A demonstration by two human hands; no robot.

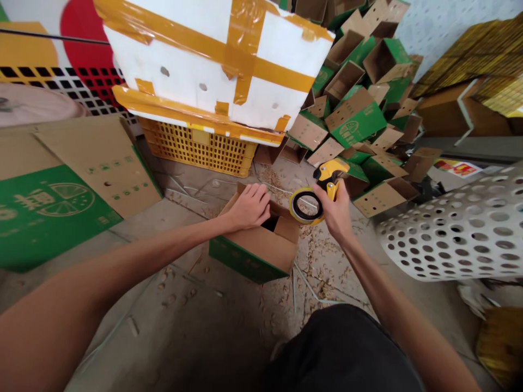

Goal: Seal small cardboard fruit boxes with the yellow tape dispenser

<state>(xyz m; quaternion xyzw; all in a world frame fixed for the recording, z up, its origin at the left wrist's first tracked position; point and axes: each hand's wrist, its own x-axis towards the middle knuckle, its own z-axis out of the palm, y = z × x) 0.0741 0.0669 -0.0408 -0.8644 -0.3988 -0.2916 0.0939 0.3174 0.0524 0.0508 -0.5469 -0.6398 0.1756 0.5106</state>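
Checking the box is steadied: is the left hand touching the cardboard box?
Touching. The head view shows the left hand lying palm-down on the open top of the cardboard box, with no gap between them.

Your left hand [249,207] rests on the box [257,253], with open floor [171,310] toward you and to its left. Straight ahead, the yellow crate [200,149] blocks the way, under the taped white box [212,65]. Your right hand [333,212], gripping the tape dispenser [329,177], has floor free toward you, but the carton pile [355,117] stands ahead and the perforated panel [453,228] bars its right.
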